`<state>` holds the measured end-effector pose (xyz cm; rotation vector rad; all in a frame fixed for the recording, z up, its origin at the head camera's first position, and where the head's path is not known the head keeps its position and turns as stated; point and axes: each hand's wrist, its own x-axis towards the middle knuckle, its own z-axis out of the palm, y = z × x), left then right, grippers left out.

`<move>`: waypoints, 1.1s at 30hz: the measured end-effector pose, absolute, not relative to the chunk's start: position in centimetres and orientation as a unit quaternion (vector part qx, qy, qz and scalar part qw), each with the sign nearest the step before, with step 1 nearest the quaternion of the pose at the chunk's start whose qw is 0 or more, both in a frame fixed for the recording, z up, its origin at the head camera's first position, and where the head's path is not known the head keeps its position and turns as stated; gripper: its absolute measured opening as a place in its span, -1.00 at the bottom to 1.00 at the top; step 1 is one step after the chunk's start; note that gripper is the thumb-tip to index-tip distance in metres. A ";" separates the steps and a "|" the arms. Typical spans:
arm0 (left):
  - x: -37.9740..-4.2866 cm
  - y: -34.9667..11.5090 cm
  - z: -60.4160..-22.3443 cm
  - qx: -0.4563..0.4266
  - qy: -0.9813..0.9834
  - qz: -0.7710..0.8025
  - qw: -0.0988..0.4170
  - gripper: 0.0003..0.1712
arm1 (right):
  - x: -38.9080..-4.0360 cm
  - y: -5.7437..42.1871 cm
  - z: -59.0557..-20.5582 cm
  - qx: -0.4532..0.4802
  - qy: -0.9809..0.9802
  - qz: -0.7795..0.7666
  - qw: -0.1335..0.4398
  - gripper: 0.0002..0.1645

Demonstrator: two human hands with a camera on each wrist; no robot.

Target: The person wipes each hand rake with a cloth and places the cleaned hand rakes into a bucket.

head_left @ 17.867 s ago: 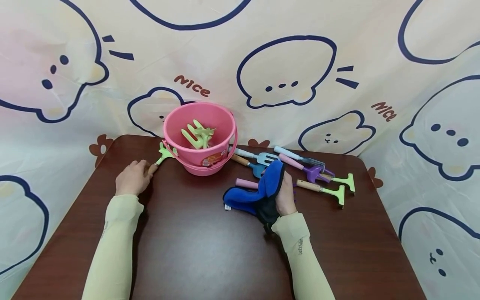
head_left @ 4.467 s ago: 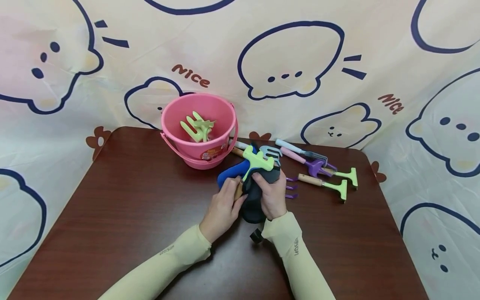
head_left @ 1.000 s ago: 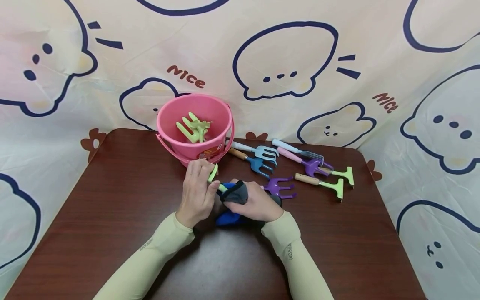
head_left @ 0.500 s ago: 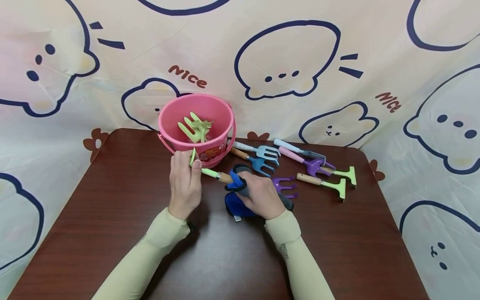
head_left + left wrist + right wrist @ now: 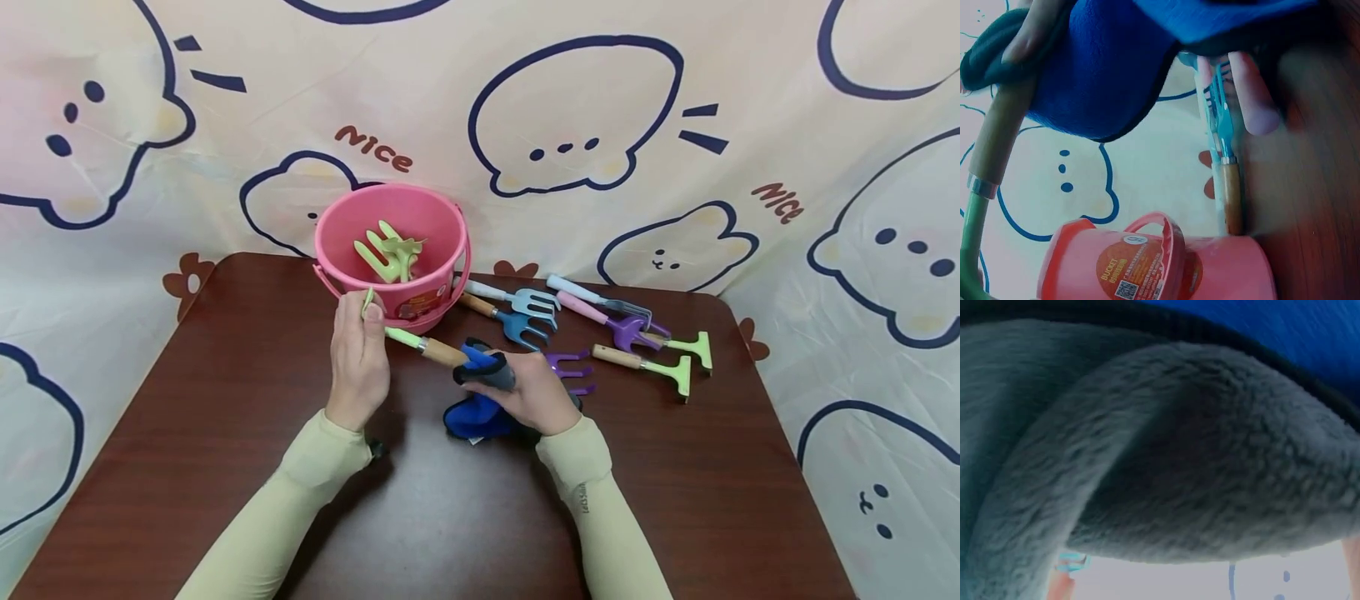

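In the head view, my left hand [image 5: 358, 362] holds the light-green head of a garden fork [image 5: 442, 352] in front of the bucket. The fork's wooden handle points right. Most of its prongs are hidden by my fingers. My right hand [image 5: 536, 392] grips a blue cloth [image 5: 478, 417] with a grey inner side and black edging, one fold of it wrapped round the handle end. In the left wrist view, that cloth [image 5: 1110, 69] covers the top of the wooden handle [image 5: 997, 134]. Grey fabric [image 5: 1210, 456] fills most of the right wrist view.
A pink bucket [image 5: 352, 282] with light-green tools [image 5: 390, 250] inside stands behind my left hand. To the right lie blue forks [image 5: 525, 325], purple forks [image 5: 628, 333] and green-headed tools [image 5: 678, 377] with wooden handles. A patterned curtain [image 5: 427, 100] hangs behind the brown table [image 5: 450, 517].
Earlier my left hand held the fork by its handle; now it holds the head. Over the last second both hands drew apart, and more of the wooden handle shows outside the cloth.
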<state>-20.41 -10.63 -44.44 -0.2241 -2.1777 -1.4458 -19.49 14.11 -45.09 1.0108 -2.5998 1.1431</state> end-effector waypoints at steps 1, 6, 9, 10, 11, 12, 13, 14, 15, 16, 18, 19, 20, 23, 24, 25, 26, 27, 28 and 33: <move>-20.4 -10.7 -44.4 -0.083 -0.799 -0.543 0.244 -0.70 | -19.4 14.3 -44.9 0.337 -0.853 0.396 0.054 -0.68; -20.7 -11.1 -44.0 -0.096 -0.765 -0.610 0.181 -0.60 | -19.2 15.0 -44.1 0.349 -0.829 0.436 0.013 -0.80; -20.7 -11.1 -43.9 -0.106 -0.747 -0.642 0.136 -0.54 | -19.1 15.2 -43.8 0.375 -0.809 0.453 -0.001 -0.89; -20.7 -11.1 -43.9 -0.110 -0.745 -0.647 0.123 -0.53 | -19.1 15.2 -43.7 0.383 -0.803 0.457 0.003 -0.88; -20.6 -11.1 -43.9 -0.116 -0.743 -0.649 0.112 -0.53 | -19.1 15.2 -43.6 0.390 -0.798 0.459 0.013 -0.86; -20.6 -11.0 -43.9 -0.124 -0.742 -0.651 0.103 -0.53 | -19.0 15.3 -43.6 0.389 -0.796 0.463 0.026 -0.88; -20.6 -11.0 -43.9 -0.131 -0.742 -0.650 0.096 -0.54 | -19.0 15.4 -43.7 0.374 -0.802 0.464 0.048 -0.91; -20.6 -10.9 -43.9 -0.140 -0.742 -0.649 0.093 -0.55 | -18.9 15.4 -43.7 0.350 -0.808 0.468 0.070 -0.92; -20.6 -10.9 -43.8 -0.147 -0.743 -0.647 0.091 -0.55 | -18.9 15.5 -43.7 0.315 -0.813 0.483 0.084 -0.94; -20.6 -11.0 -43.8 -0.151 -0.740 -0.650 0.090 -0.56 | -18.8 15.5 -43.7 0.278 -0.811 0.506 0.093 -0.98; -20.7 -11.1 -43.8 -0.154 -0.732 -0.657 0.095 -0.57 | -18.8 15.6 -43.7 0.199 -0.801 0.556 0.102 -0.91; -20.8 -11.2 -43.7 -0.150 -0.727 -0.662 0.100 -0.55 | -18.8 15.6 -43.7 0.166 -0.790 0.582 0.101 -0.82; -20.8 -11.4 -43.6 -0.142 -0.723 -0.667 0.108 -0.53 | -18.8 15.7 -43.6 0.146 -0.774 0.608 0.098 -0.70; -20.9 -12.1 -43.2 -0.112 -0.710 -0.677 0.156 -0.49 | -19.0 15.8 -43.6 0.135 -0.754 0.635 0.102 -0.49; -20.9 -12.4 -43.0 -0.102 -0.704 -0.679 0.179 -0.49 | -19.1 15.9 -43.7 0.141 -0.754 0.633 0.102 -0.47; -21.0 -12.8 -42.8 -0.089 -0.701 -0.678 0.202 -0.52 | -19.2 15.9 -43.8 0.151 -0.756 0.628 0.105 -0.47; -21.1 -13.1 -42.6 -0.077 -0.698 -0.675 0.226 -0.56 | -19.3 15.9 -43.9 0.161 -0.761 0.620 0.106 -0.47; -21.2 -13.5 -42.4 -0.067 -0.692 -0.673 0.252 -0.62 | -19.4 15.9 -44.1 0.169 -0.770 0.607 0.105 -0.46; -21.4 -13.9 -42.3 -0.056 -0.688 -0.669 0.278 -0.68 | -19.5 15.8 -44.2 0.176 -0.778 0.594 0.103 -0.49; -22.5 -16.1 -42.4 0.002 -0.678 -0.625 0.388 -0.82 | -19.4 15.6 -44.7 0.184 -0.827 0.522 0.095 -0.78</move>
